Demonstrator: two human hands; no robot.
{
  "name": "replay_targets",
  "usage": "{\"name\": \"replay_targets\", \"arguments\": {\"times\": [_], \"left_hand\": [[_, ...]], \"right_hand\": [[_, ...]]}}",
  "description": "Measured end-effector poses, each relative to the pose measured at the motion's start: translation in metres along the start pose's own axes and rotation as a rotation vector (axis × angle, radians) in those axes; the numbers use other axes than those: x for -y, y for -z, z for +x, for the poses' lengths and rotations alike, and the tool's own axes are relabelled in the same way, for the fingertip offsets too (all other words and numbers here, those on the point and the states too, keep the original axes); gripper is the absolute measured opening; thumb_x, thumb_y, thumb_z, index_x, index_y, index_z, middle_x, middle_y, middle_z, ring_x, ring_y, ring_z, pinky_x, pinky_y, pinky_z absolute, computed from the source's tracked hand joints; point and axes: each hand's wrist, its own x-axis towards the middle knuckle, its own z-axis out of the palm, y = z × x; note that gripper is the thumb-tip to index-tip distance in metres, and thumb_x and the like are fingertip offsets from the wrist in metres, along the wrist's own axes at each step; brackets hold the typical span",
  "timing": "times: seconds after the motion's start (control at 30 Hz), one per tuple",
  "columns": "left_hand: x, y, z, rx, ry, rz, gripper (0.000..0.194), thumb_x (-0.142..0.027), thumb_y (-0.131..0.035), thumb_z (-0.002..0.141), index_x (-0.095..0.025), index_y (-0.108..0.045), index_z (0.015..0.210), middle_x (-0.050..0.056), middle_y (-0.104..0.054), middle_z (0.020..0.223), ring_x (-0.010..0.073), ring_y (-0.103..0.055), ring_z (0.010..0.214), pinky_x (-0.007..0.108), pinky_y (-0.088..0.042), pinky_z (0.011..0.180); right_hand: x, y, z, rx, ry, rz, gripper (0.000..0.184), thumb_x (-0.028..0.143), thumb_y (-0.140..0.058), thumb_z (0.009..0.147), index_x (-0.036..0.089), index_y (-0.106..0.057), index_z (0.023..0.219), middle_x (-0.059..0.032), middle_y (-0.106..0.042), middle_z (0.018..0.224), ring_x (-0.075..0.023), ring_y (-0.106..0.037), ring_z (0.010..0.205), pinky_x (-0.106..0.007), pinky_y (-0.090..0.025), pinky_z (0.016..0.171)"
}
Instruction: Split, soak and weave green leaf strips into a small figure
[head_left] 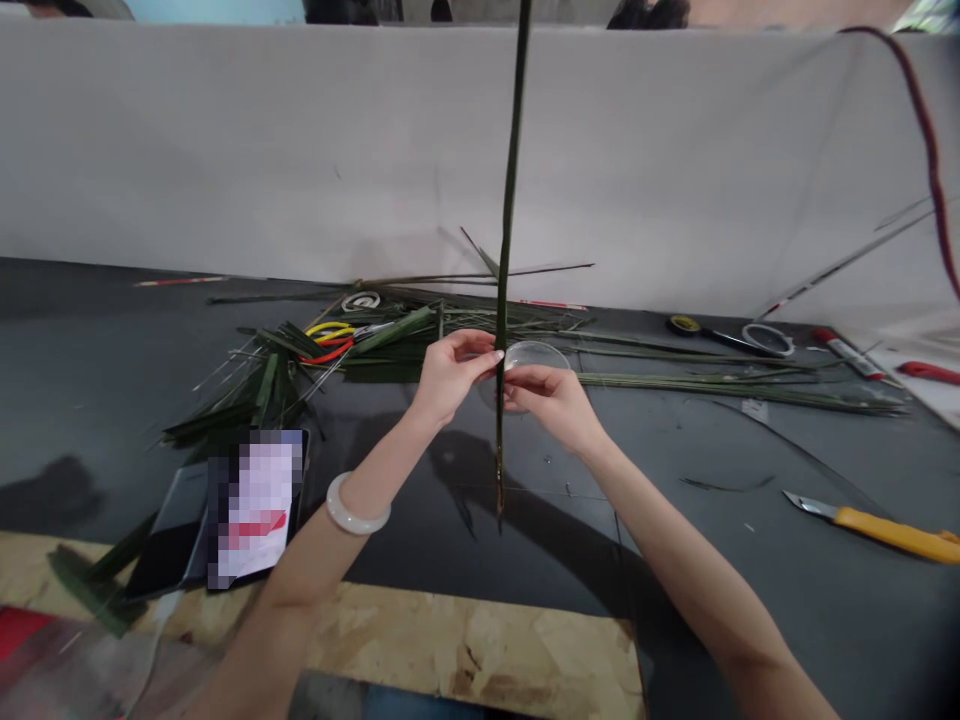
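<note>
A long, narrow green leaf strip (510, 180) stands nearly upright in front of me, running past the top of the view. Its lower end is brown and tapers to a point above the dark table. My left hand (450, 375) wears a pale bangle and pinches the strip between thumb and fingers. Just right of it, my right hand (553, 402) has its fingers closed at the strip's edge, a little lower; its fingertips are partly hidden. Behind my right hand sits a clear round dish (541, 354).
Cut leaves (390, 362) and long thin strips (735, 388) lie across the back. Pliers (330, 342) with yellow and red handles rest among them. A yellow-handled knife (892, 530) lies blade-out at right. A phone (259, 510) sits at left; a white partition (300, 150) stands behind.
</note>
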Motion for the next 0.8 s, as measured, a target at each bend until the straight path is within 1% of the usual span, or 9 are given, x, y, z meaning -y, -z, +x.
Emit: {"name": "replay_targets", "arguments": {"times": [0.13,0.23,0.37,0.47,0.63,0.8], "left_hand": [[0.0034,-0.0018,-0.0012,-0.011,-0.055,0.021,0.026,-0.017,-0.078,0.054,-0.014,-0.06,0.074,-0.003,-0.06,0.065,0.0094,-0.058,0.064,0.022,-0.051,0.061],[0.0036,-0.002,-0.0022,0.011,-0.051,0.027,0.027,-0.018,-0.077,0.054,-0.014,-0.057,0.073,-0.003,-0.059,0.065,0.0083,-0.057,0.061,0.022,-0.051,0.06],[0.0027,-0.0017,-0.0025,0.015,-0.049,0.035,0.028,-0.018,-0.077,0.054,-0.014,-0.055,0.07,-0.004,-0.057,0.065,0.0077,-0.056,0.06,0.022,-0.051,0.06],[0.0025,-0.0021,-0.0027,0.022,-0.038,0.032,0.028,-0.018,-0.076,0.054,-0.014,-0.053,0.068,-0.004,-0.055,0.067,0.0075,-0.055,0.062,0.022,-0.051,0.06],[0.001,-0.0022,-0.0038,0.071,-0.036,0.018,0.031,-0.016,-0.075,0.053,-0.015,-0.047,0.065,-0.005,-0.054,0.068,0.0064,-0.052,0.062,0.02,-0.049,0.057],[-0.0011,-0.0028,-0.0044,0.073,-0.04,0.001,0.031,-0.016,-0.074,0.054,-0.015,-0.045,0.065,-0.005,-0.052,0.068,0.0054,-0.05,0.062,0.019,-0.048,0.059]], "right_hand": [[0.0003,-0.0001,-0.0001,-0.032,-0.012,-0.022,0.031,0.039,-0.077,0.059,0.015,-0.072,0.079,-0.0026,-0.069,0.073,-0.0122,-0.062,0.064,-0.028,-0.055,0.065],[0.0009,0.0006,-0.0003,-0.026,-0.018,-0.043,0.034,0.045,-0.079,0.057,0.016,-0.072,0.073,-0.0017,-0.067,0.068,-0.0108,-0.06,0.061,-0.026,-0.055,0.063],[0.0024,0.0015,-0.0007,-0.005,-0.035,-0.038,0.037,0.051,-0.074,0.061,0.016,-0.072,0.072,-0.002,-0.066,0.065,-0.0107,-0.06,0.062,-0.025,-0.054,0.063],[0.0025,0.0027,0.0002,-0.004,-0.035,-0.063,0.035,0.049,-0.075,0.061,0.016,-0.073,0.073,-0.0016,-0.065,0.064,-0.0109,-0.059,0.061,-0.024,-0.053,0.06],[0.0021,0.0053,0.0022,0.001,-0.037,-0.051,0.034,0.042,-0.081,0.053,0.016,-0.072,0.073,0.0009,-0.061,0.062,-0.009,-0.052,0.055,-0.025,-0.051,0.055],[0.0038,0.0041,0.001,-0.006,-0.037,-0.054,0.033,0.043,-0.079,0.056,0.016,-0.07,0.073,0.0022,-0.056,0.059,-0.0083,-0.049,0.054,-0.025,-0.049,0.054]]}}
